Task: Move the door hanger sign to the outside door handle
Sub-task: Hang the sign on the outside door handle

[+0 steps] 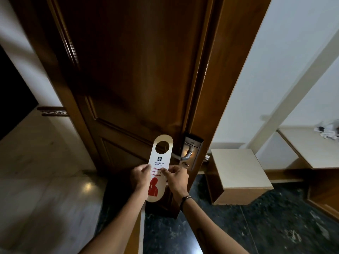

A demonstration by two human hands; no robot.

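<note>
Both hands hold the door hanger sign (158,168) upright in front of the dark wooden door (132,70), just left of the metal door handle (185,156) on its lock plate (192,153). Left hand (140,177) fingers clamped on the sign's left edge, right hand (177,177) fingers clamped on the right edge, both at mid-height. The sign's round hole is at the top, not on the handle. It reads "Please do not disturb" in red. A dark band sits on the right wrist. A low beige stool (238,173) stands right of the door on the dark floor.
</note>
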